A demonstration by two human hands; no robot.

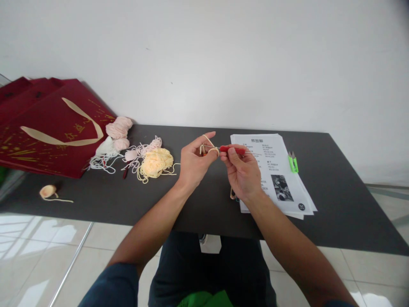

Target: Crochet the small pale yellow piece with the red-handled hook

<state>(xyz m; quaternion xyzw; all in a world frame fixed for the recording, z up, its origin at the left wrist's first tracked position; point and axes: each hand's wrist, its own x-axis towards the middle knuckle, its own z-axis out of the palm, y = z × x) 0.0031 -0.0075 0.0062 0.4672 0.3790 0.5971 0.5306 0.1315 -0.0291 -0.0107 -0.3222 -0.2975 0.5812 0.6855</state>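
Observation:
My right hand is closed around a crochet hook with a red handle. The hook's thin metal shaft points left, towards my left hand. Pale yarn loops over the raised index finger of my left hand, while its thumb and other fingers pinch a small piece of yarn work that they mostly hide. Both hands are above the dark table, close together but apart from each other. Just left of my left hand lies a ball of cream-yellow yarn.
Printed sheets lie under my right hand, with green thread snips at their right edge. Pink yarn and white yarn rest by dark red gift bags. A small crocheted piece sits at far left. A white wall stands behind the table.

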